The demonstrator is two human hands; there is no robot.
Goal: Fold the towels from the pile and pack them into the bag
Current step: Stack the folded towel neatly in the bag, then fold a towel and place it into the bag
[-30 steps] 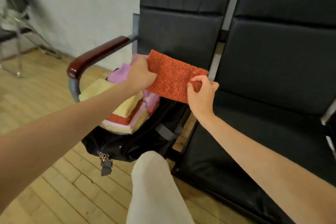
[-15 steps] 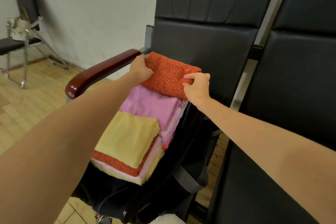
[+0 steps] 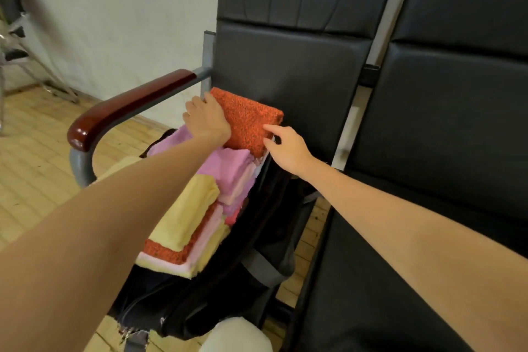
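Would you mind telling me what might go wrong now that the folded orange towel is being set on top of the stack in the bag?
1. The orange towel sits at the stack's high back end against the chair backrest; it may slide off when the left hand lets go.
2. The stacked towels rise above the black bag, so closing it may be hard.
3. The right hand only touches the towel's corner, so the fold could spring open.
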